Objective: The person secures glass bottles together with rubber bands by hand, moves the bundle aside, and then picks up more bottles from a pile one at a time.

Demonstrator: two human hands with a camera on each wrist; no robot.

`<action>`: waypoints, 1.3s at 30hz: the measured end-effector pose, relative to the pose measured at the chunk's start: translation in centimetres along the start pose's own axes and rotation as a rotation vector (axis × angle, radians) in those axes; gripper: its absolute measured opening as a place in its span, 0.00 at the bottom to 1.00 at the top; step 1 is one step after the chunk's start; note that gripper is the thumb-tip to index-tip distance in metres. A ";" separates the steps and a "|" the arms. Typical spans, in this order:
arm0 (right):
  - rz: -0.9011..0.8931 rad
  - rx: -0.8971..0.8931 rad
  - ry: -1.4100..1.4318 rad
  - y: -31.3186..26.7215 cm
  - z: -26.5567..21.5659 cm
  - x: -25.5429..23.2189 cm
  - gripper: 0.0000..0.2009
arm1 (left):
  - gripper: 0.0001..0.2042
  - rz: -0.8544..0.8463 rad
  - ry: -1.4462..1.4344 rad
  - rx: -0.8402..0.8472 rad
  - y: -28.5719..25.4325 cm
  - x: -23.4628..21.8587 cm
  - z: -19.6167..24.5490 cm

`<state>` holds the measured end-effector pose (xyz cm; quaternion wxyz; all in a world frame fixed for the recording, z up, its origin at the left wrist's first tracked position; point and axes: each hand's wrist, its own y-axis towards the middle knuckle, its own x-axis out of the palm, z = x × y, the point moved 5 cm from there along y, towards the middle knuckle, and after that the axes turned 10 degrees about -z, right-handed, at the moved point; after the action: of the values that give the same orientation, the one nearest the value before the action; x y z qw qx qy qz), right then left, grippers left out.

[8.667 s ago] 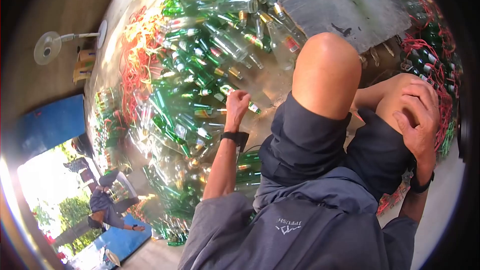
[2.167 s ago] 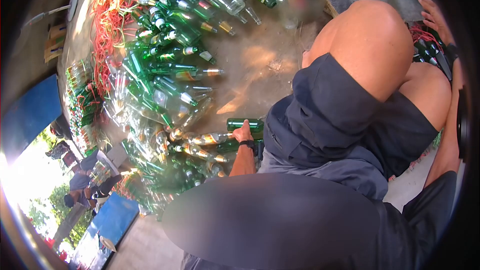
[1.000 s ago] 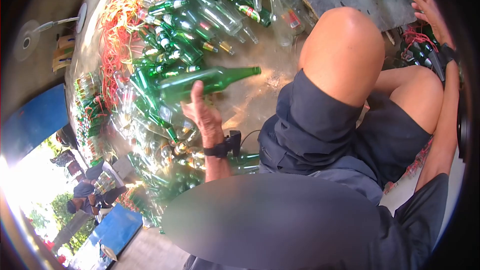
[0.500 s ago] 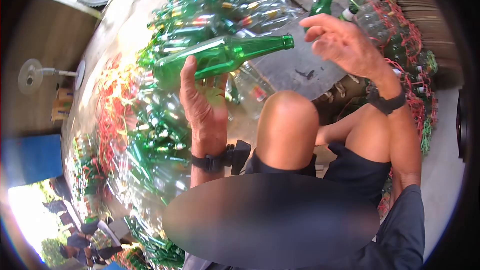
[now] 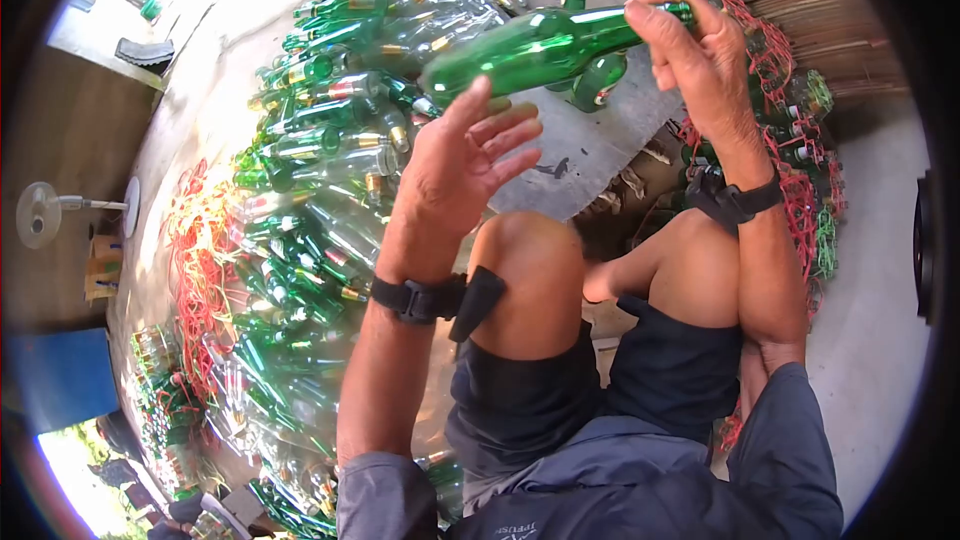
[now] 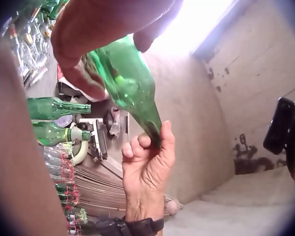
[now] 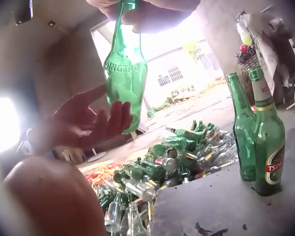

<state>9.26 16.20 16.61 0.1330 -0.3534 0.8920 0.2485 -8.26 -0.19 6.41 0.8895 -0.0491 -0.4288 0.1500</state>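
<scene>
A green glass beer bottle [image 5: 530, 50] is held tilted in the air above the knees, with raised TSINGTAO lettering on its shoulder in the right wrist view. My right hand [image 5: 705, 65] pinches it by the neck. Close by the bottle's lower body is my left hand [image 5: 465, 165], palm up with fingers extended; the right wrist view shows those fingers [image 7: 115, 120] overlapping the glass near its base. Two more green bottles stand upright on a grey board: a plain one [image 7: 243, 137] and one with a red Tsingtao label [image 7: 269, 147].
The grey board [image 5: 600, 165] lies ahead of my knees. A large heap of green and clear bottles [image 5: 300, 260] spreads to the left, with tangled red string [image 5: 195, 240] beyond it. String-tied bottles [image 5: 805, 155] and stacked brown sheets [image 5: 810, 20] are at the right.
My left hand has lifted the bottle from the floor and brought it up and rightward. My right hand, earlier on the knee, now has its neck. The board has gained a standing bottle.
</scene>
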 end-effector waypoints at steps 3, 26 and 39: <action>0.088 -0.018 -0.145 0.3 0.5 -1.9 0.15 | 0.18 -0.034 0.292 -0.078 -0.9 -1.5 0.4; -0.043 0.268 -0.820 0.5 13.0 -5.0 0.22 | 0.13 0.372 0.204 0.110 -15.4 -14.3 -3.4; -0.072 0.398 -0.838 0.7 14.2 -5.1 0.22 | 0.12 0.534 0.119 0.084 -18.1 -17.2 -6.9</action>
<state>13.34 27.14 6.98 0.5556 -0.2209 0.7789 0.1892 -8.90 -22.42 -6.91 0.8434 -0.1321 -0.3412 0.3935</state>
